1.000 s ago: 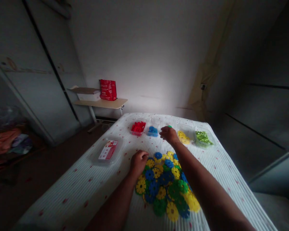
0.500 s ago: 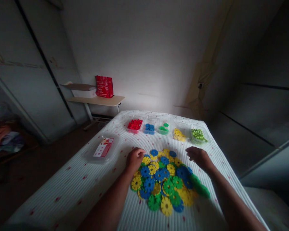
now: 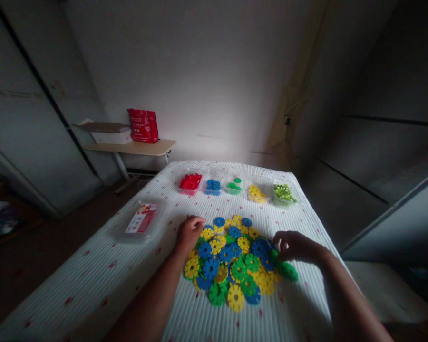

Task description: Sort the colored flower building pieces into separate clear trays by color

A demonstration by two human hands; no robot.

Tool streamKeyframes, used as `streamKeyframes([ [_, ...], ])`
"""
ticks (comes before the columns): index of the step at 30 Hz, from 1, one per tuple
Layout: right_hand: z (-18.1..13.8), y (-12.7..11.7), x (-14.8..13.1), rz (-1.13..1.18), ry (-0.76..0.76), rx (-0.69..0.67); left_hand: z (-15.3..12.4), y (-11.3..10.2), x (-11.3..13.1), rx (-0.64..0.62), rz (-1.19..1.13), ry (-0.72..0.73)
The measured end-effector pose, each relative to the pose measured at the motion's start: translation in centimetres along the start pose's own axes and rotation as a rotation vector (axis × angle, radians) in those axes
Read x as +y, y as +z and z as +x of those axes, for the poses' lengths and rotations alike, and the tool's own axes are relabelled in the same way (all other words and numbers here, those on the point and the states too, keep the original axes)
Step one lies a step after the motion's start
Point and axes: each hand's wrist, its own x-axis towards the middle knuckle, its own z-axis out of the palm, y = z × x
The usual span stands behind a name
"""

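Observation:
A pile of flower-shaped plastic discs point(image 3: 225, 254) in blue, yellow and green lies on the striped bedspread before me. My left hand point(image 3: 190, 232) rests at the pile's upper left edge, its fingers curled closed; whatever they may hold is hidden. At the pile's right side, my right hand point(image 3: 295, 246) is bent over the discs, a gap showing between thumb and fingers. Its fingertips are at the green discs point(image 3: 287, 270), which lean together in a row; I cannot tell whether they touch. Beside those are overlapping blue discs point(image 3: 260, 248).
Along the far side stand clear tubs of red pieces point(image 3: 190, 182), blue pieces point(image 3: 212, 186), green discs point(image 3: 234, 186), yellow discs point(image 3: 257, 194) and light green pieces point(image 3: 284, 193). A labelled clear plastic lid point(image 3: 141, 218) lies left. Behind, a side table point(image 3: 146, 148) bears a red bag point(image 3: 143, 126).
My right hand has moved down from above the pile's right side to the green discs, its fingers spreading. My left hand keeps its place by the pile. The view has shifted slightly right.

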Motion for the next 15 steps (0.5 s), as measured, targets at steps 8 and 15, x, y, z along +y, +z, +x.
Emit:
streamKeyframes([
  [8, 0.9, 0.8, -0.8, -0.353, 0.050, 0.046, 0.1, 0.2, -0.4, -0.004, 0.015, 0.002],
  [15, 1.3, 0.9, -0.5, -0.365, 0.038, 0.122, 0.1, 0.1, -0.2, -0.005, -0.009, 0.011],
])
